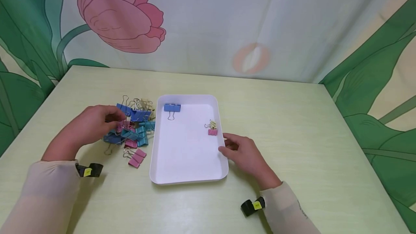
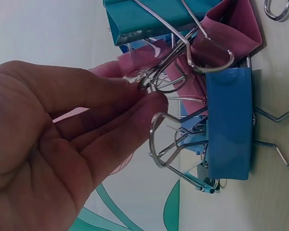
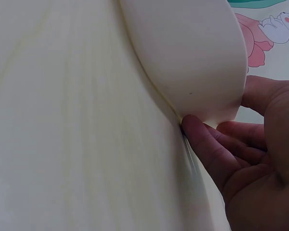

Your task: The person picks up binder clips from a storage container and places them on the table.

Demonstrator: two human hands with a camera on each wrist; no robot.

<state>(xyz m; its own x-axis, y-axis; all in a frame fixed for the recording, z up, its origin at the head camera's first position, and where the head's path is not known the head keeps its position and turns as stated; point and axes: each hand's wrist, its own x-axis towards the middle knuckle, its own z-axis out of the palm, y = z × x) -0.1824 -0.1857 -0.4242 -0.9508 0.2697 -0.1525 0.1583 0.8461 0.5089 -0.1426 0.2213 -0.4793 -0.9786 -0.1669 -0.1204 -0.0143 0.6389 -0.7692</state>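
My left hand (image 1: pixel 94 124) reaches into a heap of binder clips left of the white tray (image 1: pixel 185 181). Its thumb and fingertips pinch a pink binder clip (image 2: pixel 142 57) by the wire handles, as the left wrist view shows. Teal clips (image 1: pixel 142 136) and a blue clip (image 2: pixel 229 122) crowd around the fingers. With thumb and fingers, my right hand (image 1: pixel 242 152) holds the tray's right side wall, seen close up in the right wrist view. Inside the tray lie a blue clip (image 1: pixel 172 108) at the far left, and a pink clip (image 1: pixel 212 132) touching gold-coloured ones (image 1: pixel 212 124) at the right.
A loose pink clip (image 1: pixel 137 158) lies between the heap and the tray, at the near side. Gold clips (image 1: pixel 146 104) sit at the heap's back. Behind the pale wooden table (image 1: pixel 292 118) hangs a curtain (image 1: pixel 208 21) with a flower print.
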